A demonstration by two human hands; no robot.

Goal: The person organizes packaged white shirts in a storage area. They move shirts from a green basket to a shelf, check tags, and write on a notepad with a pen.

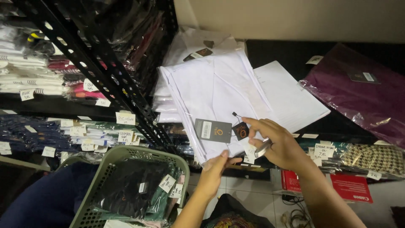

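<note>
Two hands at 6 o'clock: left hand (215, 168) pinches plastic edge of folded white garment (215, 90), steadying it; right hand (276, 143) half-closed round silvery object, fingertips on dark hang tag (241, 131).

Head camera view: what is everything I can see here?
Folded white garment in clear plastic: one, top of a white stack on the shelf.
Dark card hang tags: two, hanging at its front edge.
White paper sheet: one, right of it.
Maroon bagged garment: one, far right.
Green plastic basket: one, lower left, holding bagged clothes.
Black metal rack: one, left, with labelled folded clothes.
Left hand: under the bag's edge.
Right hand: holds a small silvery object, at the tags.
</note>
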